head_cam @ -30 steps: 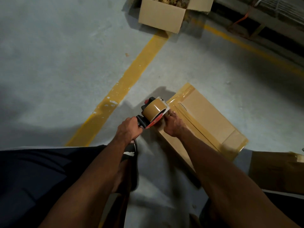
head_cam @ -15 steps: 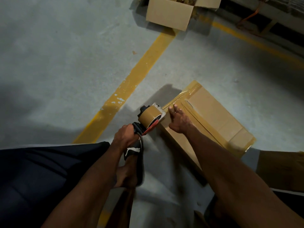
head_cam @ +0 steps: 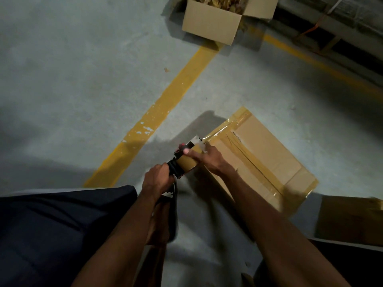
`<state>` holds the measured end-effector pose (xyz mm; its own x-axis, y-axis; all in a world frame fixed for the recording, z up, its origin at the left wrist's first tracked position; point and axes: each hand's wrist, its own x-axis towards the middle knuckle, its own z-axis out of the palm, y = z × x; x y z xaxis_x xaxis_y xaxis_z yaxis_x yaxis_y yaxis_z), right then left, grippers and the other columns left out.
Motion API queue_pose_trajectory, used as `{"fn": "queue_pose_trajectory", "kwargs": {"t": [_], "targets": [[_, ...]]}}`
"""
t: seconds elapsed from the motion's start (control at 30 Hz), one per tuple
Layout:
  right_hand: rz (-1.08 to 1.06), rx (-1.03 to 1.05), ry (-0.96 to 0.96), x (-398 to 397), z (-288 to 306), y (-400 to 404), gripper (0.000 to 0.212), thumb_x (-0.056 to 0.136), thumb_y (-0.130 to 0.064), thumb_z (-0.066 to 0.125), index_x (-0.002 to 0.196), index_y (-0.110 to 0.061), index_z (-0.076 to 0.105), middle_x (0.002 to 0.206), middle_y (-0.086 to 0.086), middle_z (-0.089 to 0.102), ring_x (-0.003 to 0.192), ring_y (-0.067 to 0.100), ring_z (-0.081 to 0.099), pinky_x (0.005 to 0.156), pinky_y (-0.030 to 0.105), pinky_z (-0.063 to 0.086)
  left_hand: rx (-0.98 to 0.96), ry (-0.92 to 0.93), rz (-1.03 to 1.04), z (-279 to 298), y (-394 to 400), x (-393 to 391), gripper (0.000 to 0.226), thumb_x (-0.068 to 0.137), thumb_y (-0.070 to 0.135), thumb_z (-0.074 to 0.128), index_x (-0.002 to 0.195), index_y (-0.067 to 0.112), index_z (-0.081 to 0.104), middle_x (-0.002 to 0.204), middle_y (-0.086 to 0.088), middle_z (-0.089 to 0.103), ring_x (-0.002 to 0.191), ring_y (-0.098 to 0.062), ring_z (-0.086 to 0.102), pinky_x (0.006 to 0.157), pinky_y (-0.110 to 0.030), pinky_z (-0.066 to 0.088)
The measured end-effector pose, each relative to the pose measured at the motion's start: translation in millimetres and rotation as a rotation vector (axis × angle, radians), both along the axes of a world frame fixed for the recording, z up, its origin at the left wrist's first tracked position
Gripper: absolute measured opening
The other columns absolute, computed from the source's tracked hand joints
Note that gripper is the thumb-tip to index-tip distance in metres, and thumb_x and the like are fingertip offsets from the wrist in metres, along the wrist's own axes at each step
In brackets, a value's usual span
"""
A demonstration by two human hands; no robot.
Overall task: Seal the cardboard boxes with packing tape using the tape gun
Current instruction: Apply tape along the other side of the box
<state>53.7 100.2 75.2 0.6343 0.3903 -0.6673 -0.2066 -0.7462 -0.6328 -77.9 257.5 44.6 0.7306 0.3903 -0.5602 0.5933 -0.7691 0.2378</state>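
Near the taped box's [head_cam: 263,162] seven-o'clock corner, the left hand [head_cam: 156,179] has a full grip round the tape gun [head_cam: 184,160] handle; the right hand [head_cam: 207,157] lies over the roll, fingers pressing it. A twisted tape end could stick to itself. At twelve o'clock, an open box [head_cam: 209,23] waits unsealed.

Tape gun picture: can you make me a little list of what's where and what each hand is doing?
Tape gun: at the near corner of the closed box
Left hand: grips the black handle
Right hand: rests on the tape roll, fingers out
Closed box: flat on the floor, brown tape along its seam and edges
Open box: farther away, flaps up, filling inside
Floor: grey, with a yellow line
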Motion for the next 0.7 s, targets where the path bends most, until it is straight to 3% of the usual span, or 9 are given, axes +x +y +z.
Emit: {"fn": "queue_pose_trajectory", "kwargs": {"t": [0.13, 0.33, 0.57, 0.7], "targets": [[-0.128, -0.040, -0.209, -27, -8, 4, 0.126, 0.028, -0.091, 0.082, 0.128, -0.018, 0.058, 0.118, -0.004, 0.059, 0.112, 0.011, 0.058, 0.101, 0.035, 0.053, 0.079, -0.035, -0.087, -8, 0, -3, 0.033, 0.093, 0.031, 0.059, 0.118, 0.010, 0.056, 0.110, -0.015, 0.066, 0.102, -0.038, 0.065, 0.079, -0.040, 0.049], [-0.201, -0.073, -0.311, -50, -9, -17, 0.114, 0.034, -0.076, 0.090, 0.124, -0.016, 0.055, 0.117, -0.002, 0.066, 0.103, 0.016, 0.064, 0.091, 0.036, 0.059, 0.121, -0.023, -0.223, -11, -1, -2, 0.029, 0.091, 0.029, 0.057, 0.115, 0.012, 0.056, 0.111, -0.015, 0.068, 0.103, -0.038, 0.065, 0.081, -0.041, 0.049], [-0.196, -0.109, -0.321, -61, -5, -16, 0.098, 0.041, -0.077, 0.090, 0.112, -0.015, 0.062, 0.098, -0.008, 0.068, 0.084, 0.010, 0.064, 0.063, 0.012, 0.043, 0.166, 0.000, -0.310, -13, 5, 1, 0.032, 0.094, 0.035, 0.055, 0.117, 0.013, 0.056, 0.115, -0.014, 0.066, 0.106, -0.037, 0.064, 0.083, -0.040, 0.047], [-0.106, -0.215, -0.384, -59, -11, -6, 0.091, 0.039, -0.087, 0.078, 0.101, -0.022, 0.063, 0.090, -0.009, 0.066, 0.078, 0.011, 0.063, 0.069, 0.030, 0.057, 0.080, 0.008, -0.244, -20, 1, -7, 0.029, 0.095, 0.037, 0.054, 0.112, 0.014, 0.056, 0.111, -0.014, 0.066, 0.100, -0.035, 0.064, 0.076, -0.038, 0.043]]}}
